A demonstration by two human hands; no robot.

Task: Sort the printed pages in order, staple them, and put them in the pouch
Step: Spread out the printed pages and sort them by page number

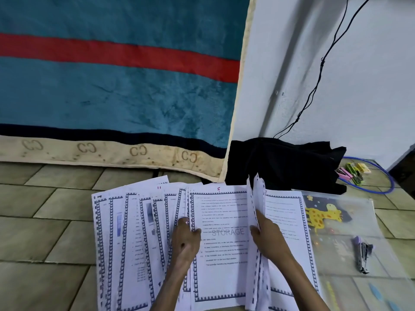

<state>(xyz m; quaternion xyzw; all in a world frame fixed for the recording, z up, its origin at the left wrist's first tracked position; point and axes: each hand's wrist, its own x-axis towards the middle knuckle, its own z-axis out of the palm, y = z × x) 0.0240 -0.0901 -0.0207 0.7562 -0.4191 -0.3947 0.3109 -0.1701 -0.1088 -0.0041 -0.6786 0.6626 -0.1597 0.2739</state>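
Fingers (258, 230) of the right hand (269, 241) are curled around two raised sheets (254, 198) as printed pages (139, 232) fanned on the floor are sorted; stapling and the pouch (350, 223) are judged still ahead

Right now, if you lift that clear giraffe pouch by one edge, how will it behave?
The pouch looks thin and see-through, so probably light and floppy, sagging when lifted. The stapler lies on it and would likely slide off. Its glossy plastic may slip on the tile floor.
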